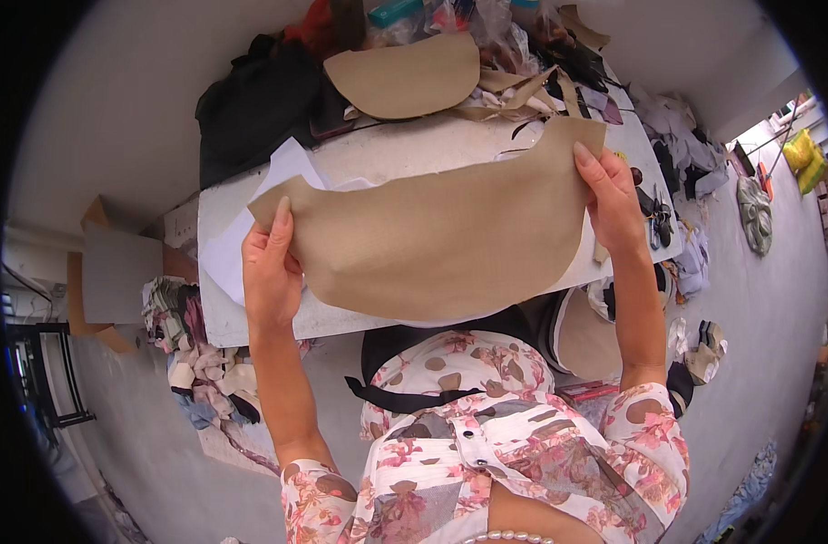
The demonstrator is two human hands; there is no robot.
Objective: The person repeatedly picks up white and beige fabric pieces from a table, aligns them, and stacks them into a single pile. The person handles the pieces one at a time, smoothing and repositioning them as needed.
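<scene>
A wide tan fabric piece (441, 240) with a curved lower edge is stretched between my two hands above the table. My left hand (273, 263) pinches its upper left corner, thumb on top and fingers behind. At the upper right corner, my right hand (612, 195) grips it the same way. White pattern-like sheets (298, 163) lie on the table, partly covered by the tan piece. Farther back rests another tan piece (409, 77) with a rounded edge.
The white table (405, 150) carries a black cloth heap (260, 104) at the far left and tan scraps (514, 95) at the back. Scissors (657, 222) lie near its right edge. Fabric scraps (219, 372) pile up on the left, and an open cardboard box (115, 272) stands beyond.
</scene>
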